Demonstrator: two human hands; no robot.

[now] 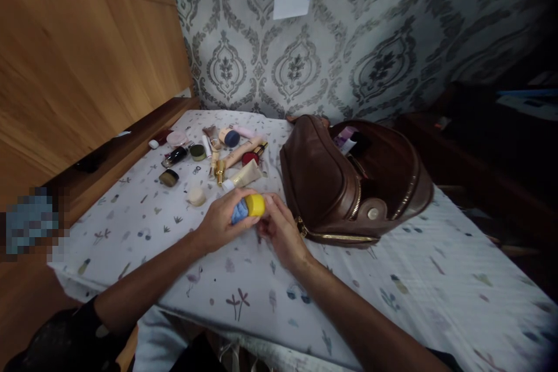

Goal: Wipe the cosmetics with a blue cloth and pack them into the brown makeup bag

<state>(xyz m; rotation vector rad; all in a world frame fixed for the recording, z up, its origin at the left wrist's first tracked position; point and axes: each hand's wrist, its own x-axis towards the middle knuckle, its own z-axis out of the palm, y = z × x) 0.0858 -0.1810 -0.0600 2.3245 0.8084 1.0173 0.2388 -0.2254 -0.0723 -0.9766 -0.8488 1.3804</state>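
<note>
Bed w/ a white sheet (392, 279), small plant and bird print all over, wooden ledge along its L edge. R of centre sits a brown leather bag (322, 180), top zip open, gold zip round the front. Far L corner has a loose cluster of cosmetics, most touching or just beside each other: cream tube (244, 176), gold lipstick (220, 172), red-topped round pot (250, 157), blue-capped tube (229, 138), dark green jar (197, 152), black bottle (175, 156), pale pink compact (176, 138). Bit apart, nearer the front: small dark pot (168, 177) and a pale round puff (196, 196).
</note>
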